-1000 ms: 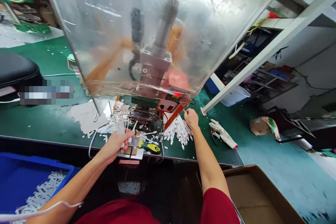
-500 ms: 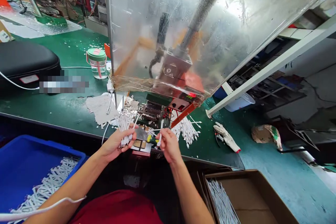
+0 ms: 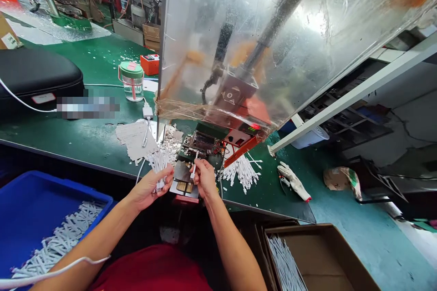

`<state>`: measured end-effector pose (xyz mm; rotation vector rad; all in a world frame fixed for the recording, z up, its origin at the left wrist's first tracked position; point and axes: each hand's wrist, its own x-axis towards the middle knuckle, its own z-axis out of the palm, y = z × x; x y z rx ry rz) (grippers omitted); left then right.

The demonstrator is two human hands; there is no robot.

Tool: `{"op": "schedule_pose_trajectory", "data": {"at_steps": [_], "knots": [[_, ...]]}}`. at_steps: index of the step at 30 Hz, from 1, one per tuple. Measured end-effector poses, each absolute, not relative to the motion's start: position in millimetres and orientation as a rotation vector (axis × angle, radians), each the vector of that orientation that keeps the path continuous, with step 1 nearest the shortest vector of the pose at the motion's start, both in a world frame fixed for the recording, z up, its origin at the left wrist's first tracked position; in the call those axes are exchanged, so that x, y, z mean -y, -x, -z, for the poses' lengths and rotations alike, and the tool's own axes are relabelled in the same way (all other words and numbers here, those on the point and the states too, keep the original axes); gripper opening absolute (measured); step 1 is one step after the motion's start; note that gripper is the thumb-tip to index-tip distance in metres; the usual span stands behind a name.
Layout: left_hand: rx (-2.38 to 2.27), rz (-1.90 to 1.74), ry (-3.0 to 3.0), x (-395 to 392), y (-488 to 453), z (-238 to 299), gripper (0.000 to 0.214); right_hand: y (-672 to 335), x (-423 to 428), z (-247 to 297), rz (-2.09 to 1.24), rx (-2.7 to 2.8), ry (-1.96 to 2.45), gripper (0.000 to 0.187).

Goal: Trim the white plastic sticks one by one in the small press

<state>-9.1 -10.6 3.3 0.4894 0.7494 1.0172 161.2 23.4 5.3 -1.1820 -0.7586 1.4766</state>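
My left hand (image 3: pixel 150 186) is closed round a bundle of thin white sticks (image 3: pixel 159 163) at the near edge of the green bench. My right hand (image 3: pixel 205 178) pinches a single white stick (image 3: pixel 194 169) and holds it over the small jig plate (image 3: pixel 184 181) in front of the press machine (image 3: pixel 218 138). A loose pile of white sticks (image 3: pixel 243 170) lies on the bench right of the machine. A scratched clear guard sheet (image 3: pixel 273 36) hangs over the machine.
A blue bin (image 3: pixel 37 209) with white sticks sits low left, a cardboard box (image 3: pixel 314 254) with more sticks low right. On the bench lie a work glove (image 3: pixel 294 183), paper scraps (image 3: pixel 134 138), a green-lidded cup (image 3: pixel 131 81) and a black case (image 3: pixel 34 77).
My right hand left the stick pile at the right, came back with one stick and now holds it at the jig. The view has swung slightly left. The left hand kept its bundle.
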Motion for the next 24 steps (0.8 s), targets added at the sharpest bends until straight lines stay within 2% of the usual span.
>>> {"op": "schedule_pose_trajectory", "data": {"at_steps": [8,15,20,24], "knots": [[-0.794,-1.001,-0.507,9,8,3,0.033,-160,-25,-5,-1.507,0.743,1.178,0.034],[-0.959,-0.946,-0.713,5,-6,-2,0.05,-161,-26,-11,-1.508,0.743,1.183,0.031],[-1.012,-1.003,-0.799,-3,-23,-5,0.04,-161,-27,-11,-1.511,0.769,1.155,0.033],[-1.04,-0.983,-0.849,-7,-33,-7,0.04,-166,-20,-10,-1.464,0.863,1.194,0.034]]}}
